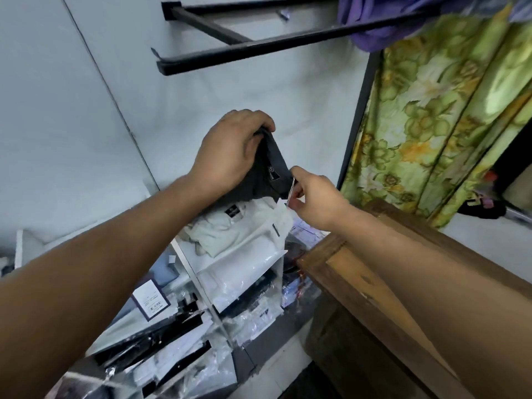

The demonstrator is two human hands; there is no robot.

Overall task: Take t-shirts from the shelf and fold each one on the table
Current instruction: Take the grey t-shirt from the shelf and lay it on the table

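Note:
A dark grey t-shirt (267,174) with a neck label is lifted above the white shelf unit (184,254). My left hand (227,151) grips its upper edge from above. My right hand (313,197) pinches the shirt's right edge together with a small hang tag (291,191). Just beneath the dark shirt lies a white t-shirt (230,226) on top of the shelf pile. Lower shelf compartments hold several shirts in clear plastic bags (244,277).
A wooden table or cabinet (374,283) stands at the right, close to the shelf. A black metal wall rack (259,47) hangs overhead with purple cloth (371,21) on it. A green flowered curtain (431,110) hangs at the right. The pale wall is behind.

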